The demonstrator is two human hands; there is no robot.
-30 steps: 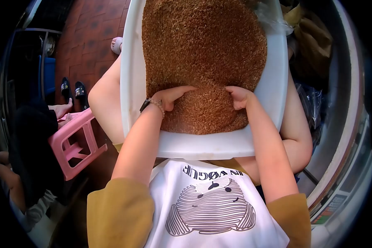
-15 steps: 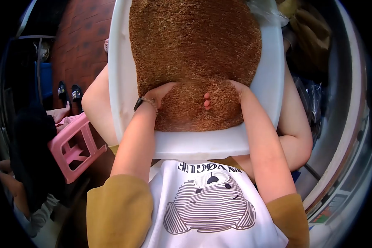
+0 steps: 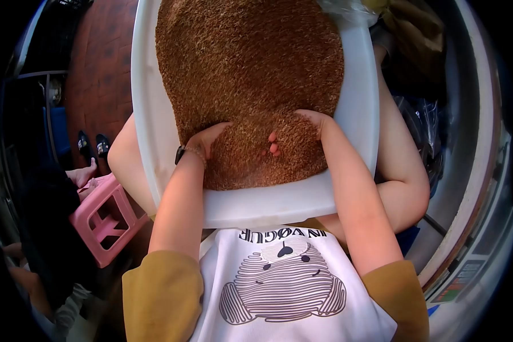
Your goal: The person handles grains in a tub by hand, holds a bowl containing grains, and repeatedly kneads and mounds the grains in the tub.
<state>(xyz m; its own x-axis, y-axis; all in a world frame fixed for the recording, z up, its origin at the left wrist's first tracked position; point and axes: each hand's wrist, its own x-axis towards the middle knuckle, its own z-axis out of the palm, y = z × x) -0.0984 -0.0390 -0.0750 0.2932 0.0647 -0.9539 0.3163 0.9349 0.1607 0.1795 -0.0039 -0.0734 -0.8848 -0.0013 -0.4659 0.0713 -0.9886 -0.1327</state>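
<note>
A large heap of small brown grains (image 3: 251,68) fills most of a white tray (image 3: 268,208) lying across my lap. My left hand (image 3: 210,138) is sunk into the near left part of the heap, with its thumb side showing and most of its fingers buried. On the right, my right hand (image 3: 313,121) is also pushed into the grains, its thumb side on top. Several fingertips (image 3: 273,145) poke out between the two hands; which hand they belong to is unclear. Grains lie over and between both hands.
A pink stool (image 3: 109,225) stands at the left beside another person's bare foot (image 3: 86,174) and dark clothing. Black slippers (image 3: 102,146) lie on the red tiled floor (image 3: 100,68). Clear plastic (image 3: 347,10) touches the tray's far right; a brown sack (image 3: 416,31) is beyond it.
Both hands have sunk deeper into the grains, and fingertips have come up between them. The tray and heap have shifted left in the view.
</note>
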